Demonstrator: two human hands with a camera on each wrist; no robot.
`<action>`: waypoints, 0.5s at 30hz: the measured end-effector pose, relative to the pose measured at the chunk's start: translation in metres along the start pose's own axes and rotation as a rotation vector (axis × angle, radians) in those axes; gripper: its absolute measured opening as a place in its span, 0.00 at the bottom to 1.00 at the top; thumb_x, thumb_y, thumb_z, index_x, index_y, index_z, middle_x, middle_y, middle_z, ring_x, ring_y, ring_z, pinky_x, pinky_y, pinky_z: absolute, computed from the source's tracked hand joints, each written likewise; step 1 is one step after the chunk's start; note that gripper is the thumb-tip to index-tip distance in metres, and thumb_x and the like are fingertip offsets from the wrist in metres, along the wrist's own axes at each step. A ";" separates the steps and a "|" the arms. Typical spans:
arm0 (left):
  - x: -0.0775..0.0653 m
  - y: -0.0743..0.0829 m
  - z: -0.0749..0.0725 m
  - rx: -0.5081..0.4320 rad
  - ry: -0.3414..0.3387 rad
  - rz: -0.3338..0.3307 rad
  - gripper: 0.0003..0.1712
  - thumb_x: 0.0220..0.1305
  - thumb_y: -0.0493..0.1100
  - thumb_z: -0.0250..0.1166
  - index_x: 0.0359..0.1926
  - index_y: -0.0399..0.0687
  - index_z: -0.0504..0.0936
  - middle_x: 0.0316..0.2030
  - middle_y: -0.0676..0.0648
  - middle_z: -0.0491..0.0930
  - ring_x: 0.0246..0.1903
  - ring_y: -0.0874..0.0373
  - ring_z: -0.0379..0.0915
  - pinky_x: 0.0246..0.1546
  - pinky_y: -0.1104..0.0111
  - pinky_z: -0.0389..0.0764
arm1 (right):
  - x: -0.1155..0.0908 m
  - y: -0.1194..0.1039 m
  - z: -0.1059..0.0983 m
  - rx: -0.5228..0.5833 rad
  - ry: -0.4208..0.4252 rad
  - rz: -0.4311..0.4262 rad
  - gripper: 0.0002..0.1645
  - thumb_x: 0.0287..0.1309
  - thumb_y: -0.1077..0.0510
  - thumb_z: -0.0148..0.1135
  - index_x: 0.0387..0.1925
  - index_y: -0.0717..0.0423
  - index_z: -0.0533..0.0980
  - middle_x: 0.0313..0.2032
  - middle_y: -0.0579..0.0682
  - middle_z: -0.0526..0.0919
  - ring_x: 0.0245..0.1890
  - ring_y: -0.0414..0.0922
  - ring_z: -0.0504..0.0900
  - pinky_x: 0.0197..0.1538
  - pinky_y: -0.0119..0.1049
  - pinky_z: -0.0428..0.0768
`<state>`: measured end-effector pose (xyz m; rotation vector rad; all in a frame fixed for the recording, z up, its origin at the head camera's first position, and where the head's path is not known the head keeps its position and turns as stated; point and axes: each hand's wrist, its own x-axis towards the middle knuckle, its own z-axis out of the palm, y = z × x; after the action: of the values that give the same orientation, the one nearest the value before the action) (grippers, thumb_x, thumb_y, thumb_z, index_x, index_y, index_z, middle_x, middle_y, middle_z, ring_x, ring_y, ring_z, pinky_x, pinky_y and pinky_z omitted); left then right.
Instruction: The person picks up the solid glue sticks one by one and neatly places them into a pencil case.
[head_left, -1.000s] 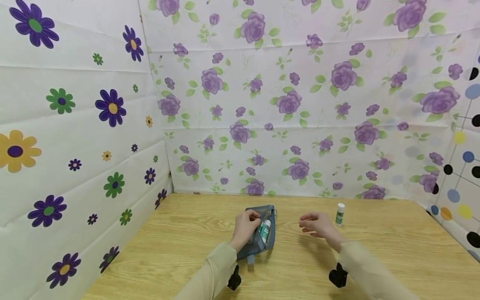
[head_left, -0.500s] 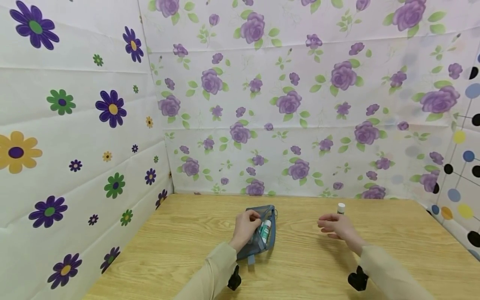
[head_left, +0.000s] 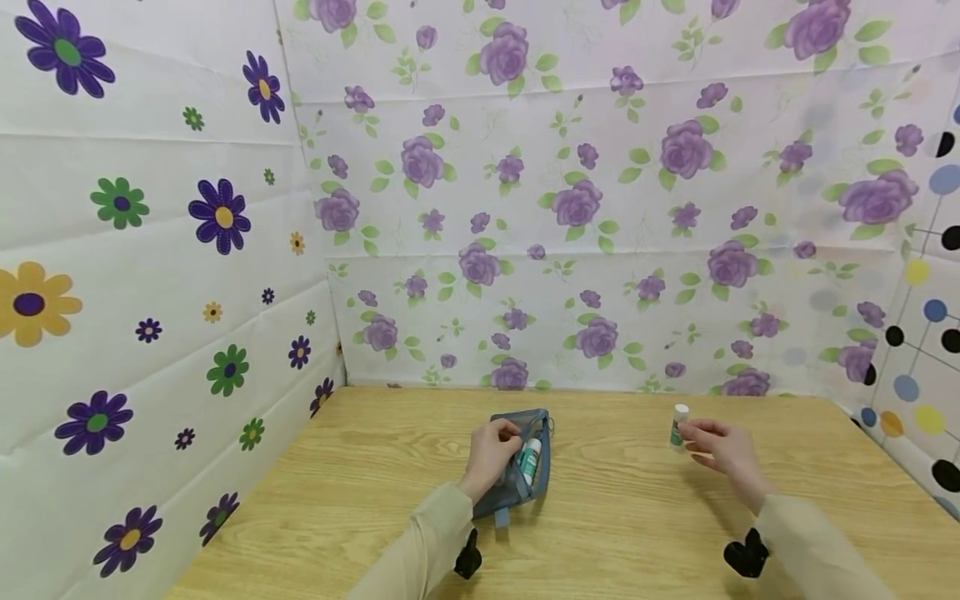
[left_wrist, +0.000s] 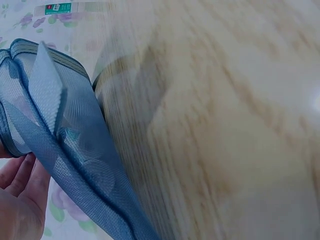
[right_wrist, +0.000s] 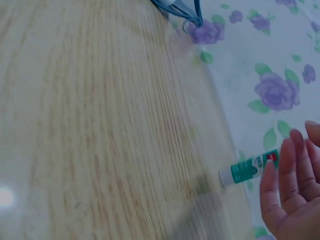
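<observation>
My left hand grips the edge of a blue mesh zipper pouch that lies on the table. A white-and-green glue stick shows in the pouch's opening. In the left wrist view the pouch hides part of the left hand. Another glue stick stands upright on the table at the right. My right hand is beside it, fingers extended and loosely bent. In the right wrist view the fingertips overlap this glue stick; whether they touch it I cannot tell.
The wooden table runs back to a wall covering with purple roses. A sheet with cartoon flowers covers the left side, and a dotted sheet the right. Black wrist devices hang below the sleeves.
My right hand has moved rightward across the table, passing in front of the standing glue stick to its right side. The left hand and the pouch have stayed in place.
</observation>
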<state>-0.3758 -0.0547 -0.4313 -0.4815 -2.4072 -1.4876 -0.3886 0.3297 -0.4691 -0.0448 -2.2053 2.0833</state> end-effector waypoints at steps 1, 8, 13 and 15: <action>0.000 0.000 0.000 -0.002 -0.001 0.002 0.05 0.57 0.31 0.59 0.35 0.34 0.79 0.25 0.50 0.74 0.23 0.59 0.69 0.22 0.68 0.72 | 0.004 0.006 -0.003 0.022 0.027 -0.013 0.30 0.43 0.40 0.68 0.44 0.55 0.75 0.36 0.46 0.80 0.36 0.45 0.79 0.37 0.37 0.77; -0.002 0.001 -0.002 -0.002 -0.006 -0.007 0.05 0.57 0.31 0.59 0.35 0.34 0.79 0.25 0.51 0.74 0.22 0.59 0.69 0.21 0.68 0.72 | 0.015 0.025 -0.010 0.138 0.160 -0.121 0.27 0.47 0.48 0.68 0.45 0.58 0.71 0.33 0.44 0.79 0.32 0.42 0.78 0.33 0.33 0.77; -0.003 0.002 -0.002 0.004 -0.003 -0.013 0.06 0.57 0.32 0.59 0.35 0.34 0.79 0.25 0.51 0.74 0.22 0.59 0.69 0.21 0.68 0.72 | 0.012 0.024 -0.004 0.226 0.230 -0.173 0.31 0.45 0.55 0.70 0.48 0.65 0.68 0.33 0.45 0.76 0.32 0.40 0.77 0.34 0.32 0.77; -0.003 0.003 -0.002 0.006 -0.003 -0.017 0.06 0.57 0.32 0.58 0.35 0.35 0.79 0.25 0.51 0.74 0.22 0.60 0.69 0.21 0.68 0.72 | 0.009 0.020 0.000 0.218 0.258 -0.195 0.29 0.44 0.57 0.70 0.47 0.63 0.70 0.34 0.45 0.76 0.32 0.38 0.77 0.33 0.31 0.77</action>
<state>-0.3723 -0.0557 -0.4294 -0.4631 -2.4230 -1.4873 -0.3982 0.3316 -0.4885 -0.0735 -1.7542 2.0651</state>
